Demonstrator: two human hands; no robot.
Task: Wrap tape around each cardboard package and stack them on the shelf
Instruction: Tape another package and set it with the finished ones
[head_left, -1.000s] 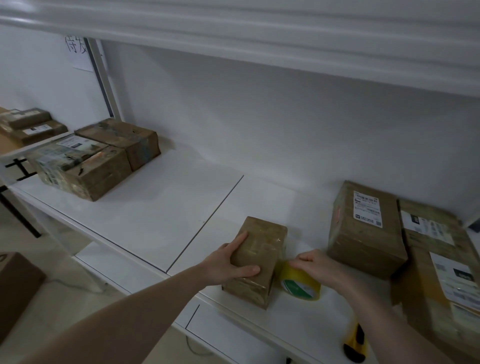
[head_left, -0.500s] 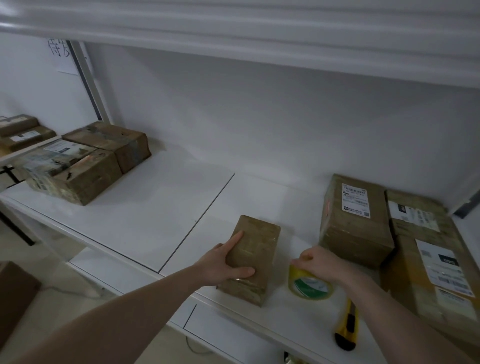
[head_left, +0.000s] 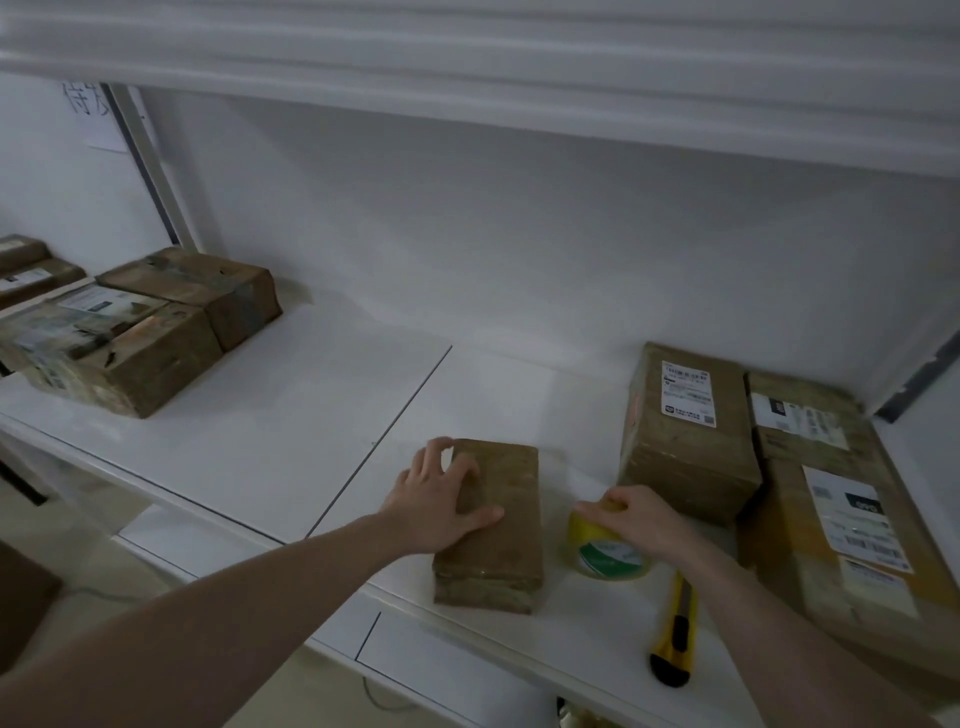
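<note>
A small brown cardboard package (head_left: 506, 525) lies flat on the white shelf (head_left: 291, 447), near its front edge. My left hand (head_left: 439, 499) rests on the package's left side, thumb across the top and fingers curled over its far left edge. Just right of the package stands a yellow tape roll (head_left: 602, 551). My right hand (head_left: 639, 519) grips the roll from above. Part of the roll is hidden under that hand.
A yellow utility knife (head_left: 675, 631) lies at the shelf's front edge, right of the roll. Two labelled packages (head_left: 685, 426) (head_left: 831, 493) sit at the right. Taped packages (head_left: 135, 332) are grouped at the far left. An upper shelf (head_left: 519, 67) hangs overhead.
The tape roll has come away from the package's side and now stands on the shelf a little to its right. My left hand's fingers have slid toward the package's far edge.
</note>
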